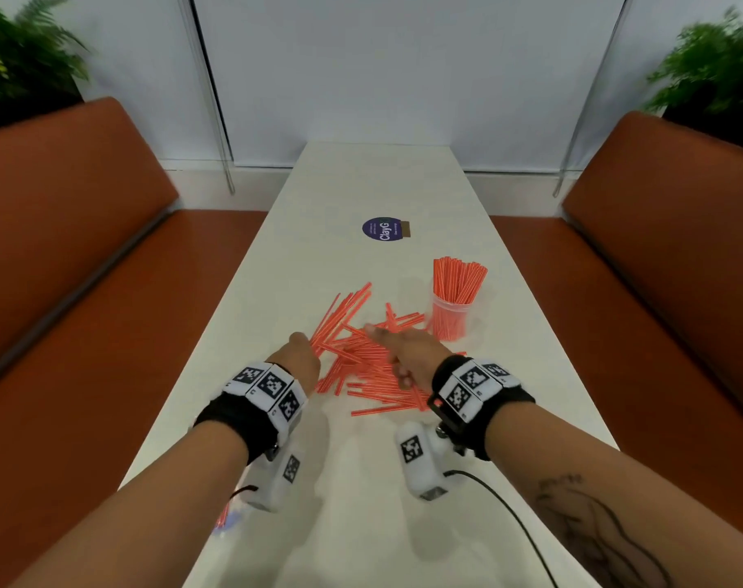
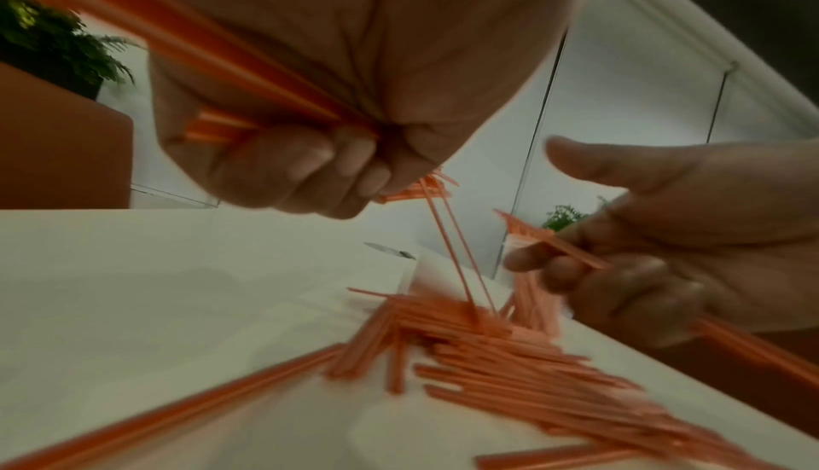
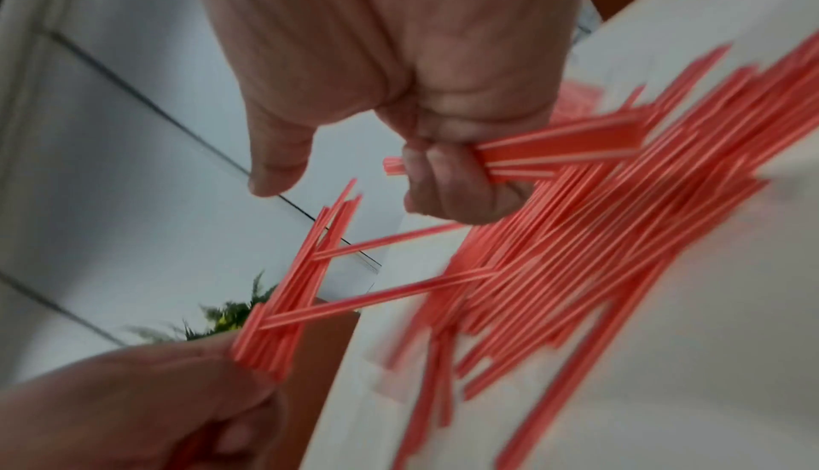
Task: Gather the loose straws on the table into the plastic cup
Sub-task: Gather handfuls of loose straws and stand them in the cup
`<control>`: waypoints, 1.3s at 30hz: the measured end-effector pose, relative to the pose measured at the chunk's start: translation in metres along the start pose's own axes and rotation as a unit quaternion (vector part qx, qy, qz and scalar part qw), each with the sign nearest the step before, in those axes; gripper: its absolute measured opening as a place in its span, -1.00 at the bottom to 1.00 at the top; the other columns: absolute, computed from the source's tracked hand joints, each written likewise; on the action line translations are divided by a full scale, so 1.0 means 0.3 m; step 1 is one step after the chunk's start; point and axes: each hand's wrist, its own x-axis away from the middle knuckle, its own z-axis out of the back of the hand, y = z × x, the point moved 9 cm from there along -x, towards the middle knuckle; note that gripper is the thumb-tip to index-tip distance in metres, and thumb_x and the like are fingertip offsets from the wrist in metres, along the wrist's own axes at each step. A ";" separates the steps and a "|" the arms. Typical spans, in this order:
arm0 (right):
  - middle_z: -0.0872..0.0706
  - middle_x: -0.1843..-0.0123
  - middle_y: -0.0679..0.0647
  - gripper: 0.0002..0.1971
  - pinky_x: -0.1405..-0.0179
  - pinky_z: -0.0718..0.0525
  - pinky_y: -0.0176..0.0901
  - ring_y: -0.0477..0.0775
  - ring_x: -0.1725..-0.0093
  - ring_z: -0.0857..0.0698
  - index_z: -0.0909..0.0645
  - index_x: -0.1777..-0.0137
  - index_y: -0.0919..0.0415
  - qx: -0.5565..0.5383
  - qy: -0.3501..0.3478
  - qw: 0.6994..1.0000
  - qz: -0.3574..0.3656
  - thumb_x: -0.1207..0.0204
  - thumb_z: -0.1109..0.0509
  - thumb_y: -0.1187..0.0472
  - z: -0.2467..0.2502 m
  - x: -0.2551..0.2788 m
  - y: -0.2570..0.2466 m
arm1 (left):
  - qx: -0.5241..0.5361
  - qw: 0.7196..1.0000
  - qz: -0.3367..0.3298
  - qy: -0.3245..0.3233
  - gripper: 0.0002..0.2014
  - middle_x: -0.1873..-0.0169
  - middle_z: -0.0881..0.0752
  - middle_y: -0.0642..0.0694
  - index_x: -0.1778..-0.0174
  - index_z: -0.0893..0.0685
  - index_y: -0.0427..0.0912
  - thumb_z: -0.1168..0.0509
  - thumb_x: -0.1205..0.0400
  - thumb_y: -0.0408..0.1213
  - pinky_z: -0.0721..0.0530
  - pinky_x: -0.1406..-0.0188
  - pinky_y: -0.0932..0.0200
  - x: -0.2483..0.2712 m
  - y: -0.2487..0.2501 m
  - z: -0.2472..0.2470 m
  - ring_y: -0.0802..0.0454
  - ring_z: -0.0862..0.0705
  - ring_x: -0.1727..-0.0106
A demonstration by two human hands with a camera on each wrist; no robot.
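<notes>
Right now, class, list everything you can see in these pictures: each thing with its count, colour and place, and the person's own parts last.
Loose straws: many, red with thin white stripes, heaped mid-table.
Plastic cup: one, clear, upright right of the heap, holding a bundle of straws.
Table: one, white, long, running away from the viewer.
Sticker: one, dark blue, round, beyond the heap.
Benches: two, orange-brown, either side of the table.
Plants: two, green, far corners.
Wrist cameras: two, white, under the wrists.
Left hand: grips a bunch of straws.
Right hand: grips a few straws over the heap.
</notes>
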 end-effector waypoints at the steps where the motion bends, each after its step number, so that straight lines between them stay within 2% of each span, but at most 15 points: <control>1: -0.38 0.50 -0.02 -0.17 0.58 -0.37 -0.24 -0.08 0.58 -0.32 -0.46 -0.35 0.32 -0.034 0.002 0.999 -0.010 -0.30 -0.39 -0.36 -0.015 -0.005 -0.006 | 0.003 1.000 -0.013 -0.003 -0.68 -0.24 -0.61 -0.41 -0.33 -0.35 -0.45 -0.03 -0.69 -0.38 -0.56 -0.18 -0.07 0.003 0.026 -0.010 -0.32 -0.61 -0.26; 5: -0.43 0.54 0.06 -0.47 0.65 -0.34 -0.28 -0.03 0.67 -0.34 -0.57 0.10 0.27 -0.090 0.007 0.996 -0.027 -0.37 -0.40 -0.28 -0.069 -0.036 -0.030 | -0.007 0.997 -0.068 -0.017 -0.72 -0.22 -0.63 -0.41 -0.27 -0.37 -0.49 0.02 -0.69 -0.43 -0.51 0.03 0.04 0.019 0.120 -0.069 -0.29 -0.65 -0.20; 7: -0.42 0.56 0.07 -0.49 0.67 -0.33 -0.29 -0.01 0.68 -0.33 -0.54 0.14 0.28 -0.091 0.010 0.995 -0.031 -0.41 -0.38 -0.25 -0.083 -0.038 -0.034 | -0.012 0.995 -0.094 -0.036 -0.67 -0.26 -0.61 -0.39 -0.35 -0.33 -0.49 0.05 -0.71 -0.42 -0.52 -0.05 0.05 0.037 0.162 -0.104 -0.26 -0.63 -0.24; 11: -0.54 0.07 0.15 -0.32 0.62 -0.41 -0.25 -0.08 0.44 -0.36 -0.33 -0.44 0.32 -0.075 0.073 0.994 0.015 -0.49 -0.36 -0.14 -0.055 -0.087 -0.038 | 0.045 0.993 -0.092 -0.059 -0.68 -0.20 -0.64 -0.35 -0.34 -0.37 -0.42 0.01 -0.70 -0.39 -0.57 -0.03 0.03 0.020 0.194 -0.145 -0.26 -0.66 -0.17; 14: -0.65 -0.18 0.22 -0.47 0.22 -0.56 -0.09 0.07 0.16 -0.61 -0.40 -0.42 0.34 -0.043 0.109 0.992 0.051 -0.58 -0.28 -0.01 -0.020 -0.106 -0.048 | 0.082 0.987 -0.125 -0.059 -0.71 -0.15 -0.65 -0.36 -0.29 -0.43 -0.42 0.00 -0.69 -0.40 -0.50 0.15 0.17 0.019 0.238 -0.148 -0.25 -0.66 -0.06; 17: -0.67 -0.03 0.19 -0.60 0.13 -0.55 -0.04 0.13 0.10 -0.62 -0.45 -0.31 0.33 -0.064 0.117 0.989 0.059 -0.62 -0.21 0.05 0.003 -0.108 -0.060 | 0.110 0.980 -0.159 -0.054 -0.70 -0.16 -0.65 -0.33 -0.32 -0.43 -0.38 -0.02 -0.69 -0.43 -0.40 0.39 0.37 0.037 0.275 -0.136 -0.05 -0.57 0.10; 20: -0.73 0.03 0.19 -0.67 0.18 -0.53 -0.09 0.10 0.18 -0.63 -0.41 -0.24 0.33 -0.080 0.129 0.986 0.071 -0.66 -0.14 0.07 0.031 -0.116 -0.085 | 0.116 0.979 -0.162 -0.048 -0.65 -0.18 -0.67 -0.29 -0.41 -0.39 -0.31 -0.07 -0.69 -0.35 -0.49 0.14 0.18 0.010 0.272 -0.146 -0.13 -0.65 -0.03; 22: -0.67 0.27 0.04 -0.76 0.33 -0.46 -0.19 -0.03 0.39 -0.54 -0.38 -0.17 0.27 -0.101 0.142 0.981 0.087 -0.69 -0.09 0.10 0.060 -0.112 -0.109 | 0.107 0.980 -0.157 -0.054 -0.73 0.01 -0.68 -0.23 -0.25 -0.47 -0.30 -0.11 -0.69 -0.26 -0.45 0.18 0.15 -0.009 0.261 -0.158 -0.17 -0.64 0.01; 24: -0.59 0.33 -0.01 -0.75 0.39 -0.41 -0.22 -0.08 0.42 -0.48 -0.38 -0.18 0.27 -0.105 0.165 0.975 0.108 -0.70 -0.04 0.11 0.096 -0.098 -0.141 | 0.092 0.982 -0.153 -0.068 -0.77 0.21 -0.58 -0.07 -0.10 -0.47 -0.25 -0.14 -0.68 -0.14 -0.38 0.27 0.17 -0.018 0.254 -0.160 -0.11 -0.57 0.11; 26: -0.55 0.35 -0.01 -0.75 0.34 -0.49 -0.21 -0.09 0.37 -0.52 -0.37 -0.20 0.27 -0.116 0.187 0.967 0.128 -0.71 -0.01 0.12 0.132 -0.079 -0.171 | 0.083 0.979 -0.168 -0.081 -0.60 0.29 -0.50 0.00 0.04 -0.46 -0.19 -0.11 -0.62 0.13 -0.32 0.34 0.17 -0.023 0.256 -0.165 -0.01 -0.47 0.17; 28: -0.51 0.41 0.01 -0.82 0.14 -0.69 -0.03 -0.06 0.35 -0.60 -0.34 -0.18 0.22 -0.170 0.181 0.958 0.145 -0.72 -0.01 0.15 0.153 -0.064 -0.199 | 0.088 0.974 -0.195 -0.079 -0.32 0.37 -0.45 0.01 0.22 -0.40 -0.13 0.06 -0.36 0.51 -0.27 0.40 0.21 -0.029 0.260 -0.161 0.02 -0.42 0.25; 30: -0.43 0.46 0.03 -0.88 0.05 -0.73 0.09 0.00 0.40 -0.62 -0.31 -0.12 0.20 -0.223 0.173 0.944 0.170 -0.72 -0.01 0.18 0.179 -0.048 -0.236 | 0.121 0.971 -0.196 -0.066 -0.36 0.36 -0.46 -0.05 0.26 -0.39 -0.14 0.04 -0.43 0.46 -0.29 0.38 0.20 -0.040 0.251 -0.145 0.01 -0.41 0.31; 33: -0.31 0.43 0.03 -0.87 0.38 -0.71 -0.15 -0.03 0.50 -0.43 -0.32 0.04 0.16 -0.234 0.194 0.928 0.214 -0.72 -0.01 0.19 0.238 -0.021 -0.295 | 0.240 0.957 -0.159 -0.025 -0.56 0.37 -0.53 -0.03 0.35 -0.49 -0.03 0.00 -0.58 0.23 -0.43 0.28 0.19 -0.054 0.225 -0.091 -0.04 -0.52 0.28; 36: -0.32 0.40 0.01 -0.87 0.56 -0.42 -0.18 -0.06 0.52 -0.31 -0.36 0.10 0.10 -0.182 0.163 0.940 0.237 -0.69 -0.09 0.17 0.247 -0.001 -0.342 | 0.324 0.934 -0.136 0.061 -0.56 0.31 -0.55 -0.06 0.13 -0.63 -0.10 0.11 -0.72 0.01 -0.44 0.08 0.15 -0.060 0.219 0.001 -0.08 -0.52 0.16; 39: -0.43 0.36 -0.04 -0.87 0.50 -0.39 -0.24 -0.08 0.47 -0.40 -0.46 -0.01 0.16 0.054 0.073 0.968 0.236 -0.54 -0.35 0.21 0.159 0.027 -0.344 | 0.419 0.891 -0.157 0.076 -0.51 0.00 -0.58 -0.10 -0.34 -0.53 -0.06 0.22 -0.73 -0.01 -0.47 0.15 0.21 -0.046 0.285 0.084 -0.05 -0.54 -0.05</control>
